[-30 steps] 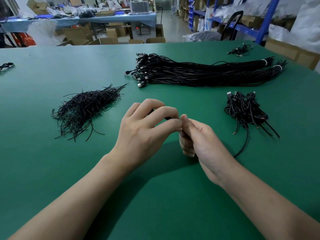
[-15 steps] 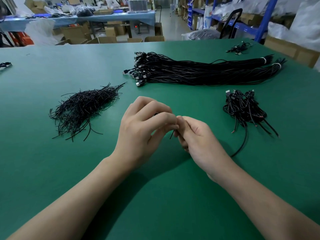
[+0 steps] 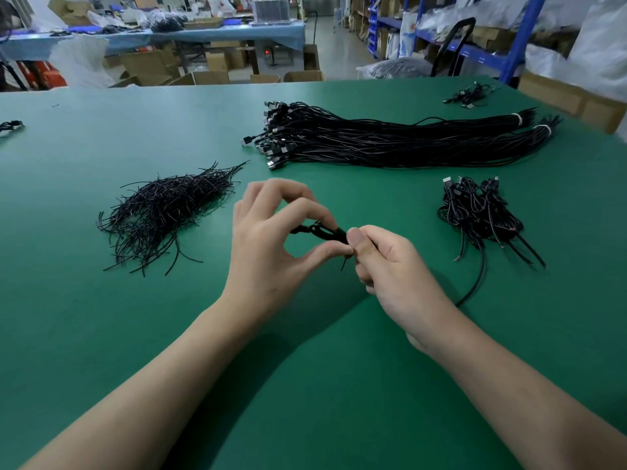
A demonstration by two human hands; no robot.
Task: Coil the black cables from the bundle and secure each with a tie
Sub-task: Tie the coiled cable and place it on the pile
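Observation:
My left hand (image 3: 268, 245) and my right hand (image 3: 393, 273) meet above the middle of the green table (image 3: 101, 334). Between them is a small coiled black cable (image 3: 322, 231); my left thumb and fingers pinch its right end, and my right thumb and fingers pinch a thin black tie (image 3: 345, 261) at that same end. One short tail of the tie points down. A long bundle of straight black cables (image 3: 390, 140) lies farther back. A pile of loose black ties (image 3: 163, 212) lies to the left. A heap of coiled cables (image 3: 478, 212) lies to the right.
A stray cable (image 3: 475, 283) trails from the coiled heap toward my right wrist. A few more cables (image 3: 470, 95) lie at the far right edge, and one cable end (image 3: 10, 125) at the far left edge. Boxes, shelves and another table stand beyond.
My left fingers have spread apart, so the coiled cable now shows between the hands. Both hands stay together at the same spot on the table.

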